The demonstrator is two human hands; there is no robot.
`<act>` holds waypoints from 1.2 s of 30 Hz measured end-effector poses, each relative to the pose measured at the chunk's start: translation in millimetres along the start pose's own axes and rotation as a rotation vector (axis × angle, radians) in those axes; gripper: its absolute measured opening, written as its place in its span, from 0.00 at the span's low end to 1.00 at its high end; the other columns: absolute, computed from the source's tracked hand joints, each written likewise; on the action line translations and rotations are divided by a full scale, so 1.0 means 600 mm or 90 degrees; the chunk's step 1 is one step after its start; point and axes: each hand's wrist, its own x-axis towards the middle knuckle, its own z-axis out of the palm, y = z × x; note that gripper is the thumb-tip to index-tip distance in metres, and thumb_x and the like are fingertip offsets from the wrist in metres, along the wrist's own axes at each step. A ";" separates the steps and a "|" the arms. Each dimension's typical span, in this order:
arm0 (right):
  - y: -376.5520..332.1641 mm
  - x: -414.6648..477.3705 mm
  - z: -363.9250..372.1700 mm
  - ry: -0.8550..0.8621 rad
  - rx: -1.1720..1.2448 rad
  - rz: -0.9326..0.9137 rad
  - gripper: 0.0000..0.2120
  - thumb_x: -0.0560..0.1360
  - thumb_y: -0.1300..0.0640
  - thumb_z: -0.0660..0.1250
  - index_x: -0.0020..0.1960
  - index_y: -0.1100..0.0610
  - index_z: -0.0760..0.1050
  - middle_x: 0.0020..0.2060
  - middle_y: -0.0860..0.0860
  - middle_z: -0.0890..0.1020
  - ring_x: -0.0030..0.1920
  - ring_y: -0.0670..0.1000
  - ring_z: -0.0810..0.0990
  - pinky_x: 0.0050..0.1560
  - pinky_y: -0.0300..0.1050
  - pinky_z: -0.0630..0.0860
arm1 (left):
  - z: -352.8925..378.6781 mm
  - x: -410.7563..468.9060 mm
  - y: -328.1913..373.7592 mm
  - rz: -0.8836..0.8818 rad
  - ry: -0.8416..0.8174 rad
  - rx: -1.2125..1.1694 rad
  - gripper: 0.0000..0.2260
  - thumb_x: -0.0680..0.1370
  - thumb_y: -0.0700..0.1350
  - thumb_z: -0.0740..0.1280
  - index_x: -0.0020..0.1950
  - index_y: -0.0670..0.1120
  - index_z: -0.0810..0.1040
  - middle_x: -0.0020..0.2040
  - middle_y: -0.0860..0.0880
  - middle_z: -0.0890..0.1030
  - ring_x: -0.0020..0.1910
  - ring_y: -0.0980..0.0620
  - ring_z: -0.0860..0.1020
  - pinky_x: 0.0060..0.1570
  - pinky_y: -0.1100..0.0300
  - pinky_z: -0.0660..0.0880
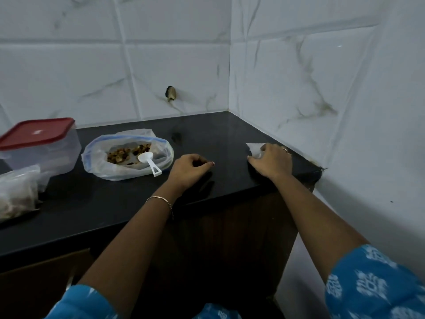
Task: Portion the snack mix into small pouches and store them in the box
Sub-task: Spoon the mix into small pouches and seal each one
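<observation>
wall (161,65): white marble-look tiles, wraps round the corner behind and to the right of everything
counter (218,134): black and glossy, runs into that corner, dark wood cabinet front underneath
box (41,146): clear plastic tub with a red lid (36,132) on it, back left of the counter, can't really see what's inside
big bag (101,162): zip bag with a blue strip, lying open just right of the box, snack mix (122,154) piled in the middle of it
filled pouch (16,192): clear, stuffed with mix, at the far left edge in front of the box
left hand (188,168): sitting on the counter just right of the big bag, fingers clenched in, nothing visible in them
right hand (271,161): over near the counter's right edge, fingers bent down and grasping the small pouch
small pouch (254,148): flat, pale, looks empty, lying on the counter and poking out from under that hand
scoop (149,161): little white plastic one, bowl in the mix, handle hanging out the bag's mouth
bracelet (161,200): thin chain on the left wrist
ring (285,150): on a right-hand finger
</observation>
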 end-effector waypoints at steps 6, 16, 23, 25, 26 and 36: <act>0.001 -0.007 0.002 0.070 0.051 -0.020 0.15 0.78 0.48 0.62 0.55 0.58 0.78 0.51 0.55 0.81 0.52 0.56 0.78 0.45 0.45 0.68 | 0.000 -0.001 0.002 -0.010 0.004 -0.037 0.08 0.76 0.52 0.70 0.48 0.49 0.82 0.44 0.54 0.82 0.46 0.57 0.79 0.50 0.60 0.74; -0.094 -0.019 -0.085 0.000 0.546 0.040 0.12 0.81 0.53 0.59 0.50 0.60 0.76 0.43 0.52 0.79 0.45 0.51 0.77 0.44 0.44 0.73 | -0.016 -0.037 0.015 0.018 0.143 -0.221 0.01 0.77 0.43 0.70 0.46 0.47 0.80 0.42 0.52 0.81 0.45 0.55 0.79 0.46 0.63 0.76; -0.196 -0.077 -0.098 -0.130 0.717 0.058 0.07 0.78 0.60 0.64 0.55 0.55 0.78 0.48 0.47 0.78 0.45 0.42 0.75 0.39 0.32 0.70 | -0.060 -0.104 0.024 -0.044 0.292 -0.412 0.04 0.77 0.43 0.68 0.43 0.48 0.78 0.41 0.47 0.80 0.42 0.49 0.79 0.49 0.50 0.79; -0.226 -0.096 -0.090 -0.189 0.735 0.068 0.05 0.78 0.60 0.64 0.50 0.54 0.79 0.48 0.48 0.79 0.45 0.44 0.75 0.39 0.35 0.69 | -0.092 -0.123 0.024 -0.077 0.259 -0.528 0.02 0.78 0.42 0.67 0.45 0.46 0.78 0.44 0.46 0.81 0.45 0.48 0.80 0.50 0.48 0.79; -0.241 -0.107 -0.087 -0.216 0.736 0.065 0.06 0.78 0.61 0.64 0.46 0.53 0.79 0.48 0.49 0.80 0.46 0.46 0.76 0.39 0.36 0.70 | -0.107 -0.131 0.023 -0.091 0.235 -0.575 0.02 0.78 0.43 0.67 0.46 0.46 0.78 0.45 0.46 0.82 0.47 0.47 0.80 0.48 0.50 0.79; -0.393 -0.199 -0.035 -0.304 0.739 0.067 0.06 0.78 0.60 0.65 0.50 0.60 0.80 0.42 0.49 0.79 0.36 0.44 0.73 0.27 0.32 0.68 | -0.245 -0.221 -0.057 -0.101 0.147 -0.552 0.08 0.77 0.49 0.69 0.50 0.45 0.80 0.43 0.49 0.83 0.42 0.52 0.82 0.36 0.59 0.78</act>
